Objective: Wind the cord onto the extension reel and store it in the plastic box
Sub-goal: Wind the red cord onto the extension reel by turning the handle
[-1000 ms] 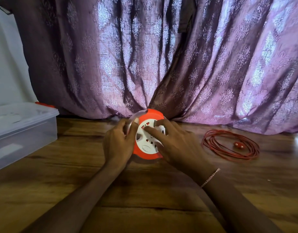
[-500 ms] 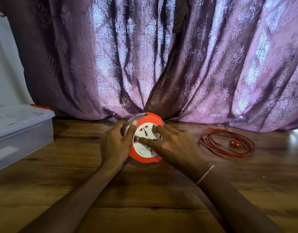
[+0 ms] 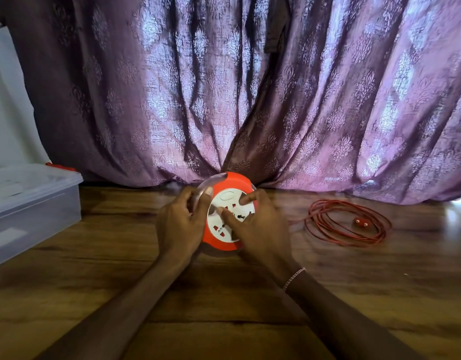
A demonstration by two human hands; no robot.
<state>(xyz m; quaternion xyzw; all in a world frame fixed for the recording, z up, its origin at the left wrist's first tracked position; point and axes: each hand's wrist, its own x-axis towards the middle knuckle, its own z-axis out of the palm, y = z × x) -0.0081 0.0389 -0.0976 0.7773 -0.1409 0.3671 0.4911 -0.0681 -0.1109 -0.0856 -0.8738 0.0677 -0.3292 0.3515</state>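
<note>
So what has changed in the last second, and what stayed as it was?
On the reel, the white socket face has turned about half a turn under the right hand: its oval button went from bottom to top. Which way it turned is unclear. The left hand still grips the rim; the cord coil and plastic box stayed put.

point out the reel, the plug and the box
reel [image 3: 234, 179], head view, top of its orange rim
plug [image 3: 361, 223], head view, middle of its red body
box [image 3: 34, 216], head view, its clear front wall
</note>
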